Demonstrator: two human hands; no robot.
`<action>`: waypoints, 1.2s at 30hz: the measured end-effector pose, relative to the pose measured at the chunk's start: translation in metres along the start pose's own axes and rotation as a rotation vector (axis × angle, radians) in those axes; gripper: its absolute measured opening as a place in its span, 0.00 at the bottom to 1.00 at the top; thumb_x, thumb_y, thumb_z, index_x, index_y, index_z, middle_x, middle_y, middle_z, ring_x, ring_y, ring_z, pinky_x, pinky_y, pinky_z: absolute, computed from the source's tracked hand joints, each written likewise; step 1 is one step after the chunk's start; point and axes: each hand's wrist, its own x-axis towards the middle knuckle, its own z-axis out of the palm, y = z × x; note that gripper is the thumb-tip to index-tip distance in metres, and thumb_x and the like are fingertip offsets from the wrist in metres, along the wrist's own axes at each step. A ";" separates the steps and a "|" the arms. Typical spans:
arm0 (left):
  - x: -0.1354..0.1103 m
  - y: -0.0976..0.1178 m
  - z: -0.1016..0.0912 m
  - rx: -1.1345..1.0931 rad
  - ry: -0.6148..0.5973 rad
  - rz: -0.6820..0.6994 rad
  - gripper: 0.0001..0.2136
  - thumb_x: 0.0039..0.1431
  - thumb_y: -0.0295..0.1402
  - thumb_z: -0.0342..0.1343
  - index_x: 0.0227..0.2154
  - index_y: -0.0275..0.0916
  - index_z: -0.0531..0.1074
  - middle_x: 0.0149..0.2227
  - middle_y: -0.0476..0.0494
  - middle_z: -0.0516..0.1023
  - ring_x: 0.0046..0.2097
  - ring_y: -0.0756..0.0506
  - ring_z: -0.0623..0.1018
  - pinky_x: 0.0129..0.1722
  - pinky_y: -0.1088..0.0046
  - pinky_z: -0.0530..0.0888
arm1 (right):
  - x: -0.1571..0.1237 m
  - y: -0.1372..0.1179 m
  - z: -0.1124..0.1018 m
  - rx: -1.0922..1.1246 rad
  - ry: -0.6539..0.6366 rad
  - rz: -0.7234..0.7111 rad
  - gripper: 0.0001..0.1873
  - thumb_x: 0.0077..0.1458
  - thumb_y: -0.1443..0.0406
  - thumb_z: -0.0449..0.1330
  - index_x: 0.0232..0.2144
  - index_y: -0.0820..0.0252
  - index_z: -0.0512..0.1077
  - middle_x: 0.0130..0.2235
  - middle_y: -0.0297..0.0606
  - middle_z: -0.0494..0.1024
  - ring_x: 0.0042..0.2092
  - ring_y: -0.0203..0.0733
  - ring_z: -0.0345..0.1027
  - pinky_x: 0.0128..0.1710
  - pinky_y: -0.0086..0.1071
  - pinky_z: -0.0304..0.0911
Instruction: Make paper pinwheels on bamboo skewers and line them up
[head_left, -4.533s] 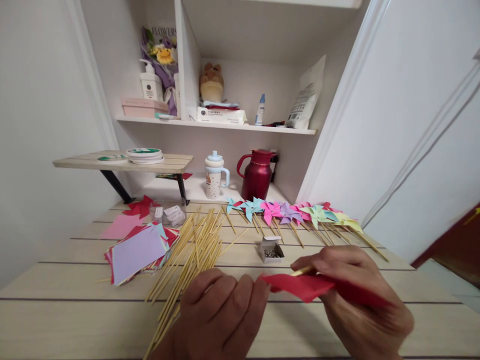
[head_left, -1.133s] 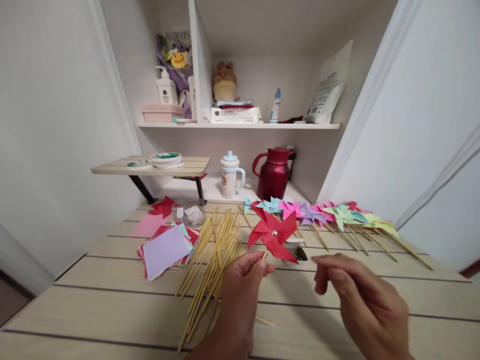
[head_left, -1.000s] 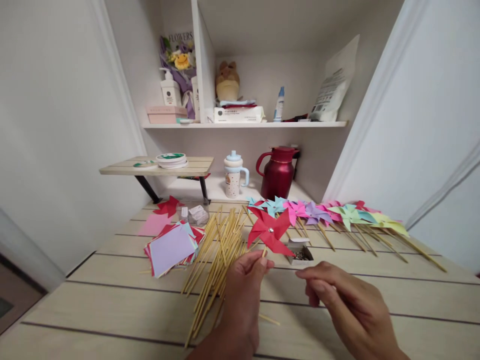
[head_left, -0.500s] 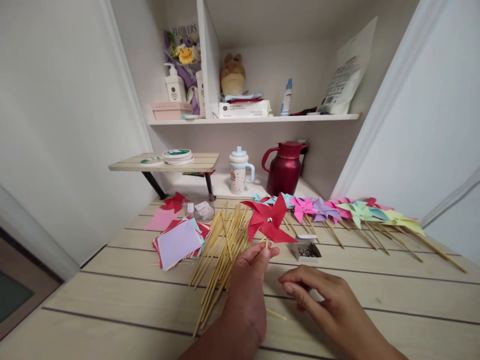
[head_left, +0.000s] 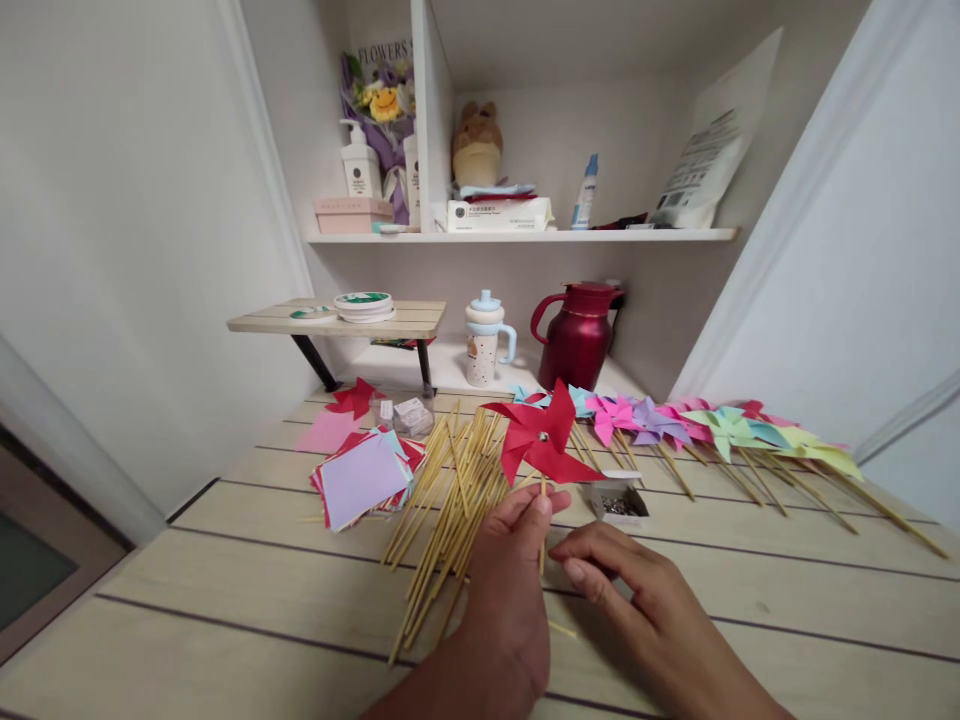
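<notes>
A red paper pinwheel (head_left: 541, 437) with a small metal pin at its centre stands upright on a thin wooden stick (head_left: 542, 550). My left hand (head_left: 516, 560) pinches that stick between thumb and fingers just below the blades. To its right, my right hand (head_left: 637, 590) is loosely curled beside the stick, thumb and forefinger slightly apart, with nothing visible in it. A small open box of metal pins (head_left: 621, 503) lies just beyond the right hand. Loose wooden sticks (head_left: 450, 500) are heaped left of the pinwheel.
A stack of coloured paper squares (head_left: 366, 480) lies left of the sticks, near a clear box (head_left: 409, 412). Several finished pinwheels (head_left: 652, 422) line the back right. A red jug (head_left: 577, 340) and a lidded cup (head_left: 484, 345) stand behind, below a shelf (head_left: 525, 238).
My right hand has come slightly closer to the stick under the pinwheel. My left hand keeps its hold on the stick. The whole view has shifted a little.
</notes>
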 end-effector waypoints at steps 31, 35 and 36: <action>-0.002 -0.004 0.006 -0.126 0.018 -0.162 0.17 0.44 0.38 0.71 0.35 0.33 0.79 0.42 0.36 0.82 0.32 0.51 0.75 0.29 0.76 0.68 | 0.006 0.013 0.017 0.470 -0.067 0.401 0.16 0.56 0.53 0.61 0.33 0.61 0.74 0.26 0.32 0.70 0.29 0.38 0.61 0.32 0.31 0.57; -0.002 -0.003 0.008 -0.109 -0.020 -0.173 0.19 0.42 0.41 0.71 0.35 0.33 0.79 0.38 0.39 0.81 0.26 0.54 0.71 0.21 0.78 0.62 | 0.007 0.010 0.015 0.515 -0.031 0.404 0.21 0.58 0.50 0.57 0.24 0.60 0.71 0.25 0.34 0.70 0.29 0.38 0.61 0.32 0.32 0.57; -0.002 -0.003 0.008 -0.104 -0.029 -0.176 0.19 0.42 0.41 0.71 0.34 0.33 0.79 0.37 0.40 0.81 0.26 0.54 0.70 0.20 0.78 0.61 | 0.007 0.009 0.014 0.506 -0.032 0.404 0.22 0.59 0.49 0.57 0.23 0.60 0.70 0.24 0.34 0.69 0.29 0.38 0.61 0.32 0.32 0.57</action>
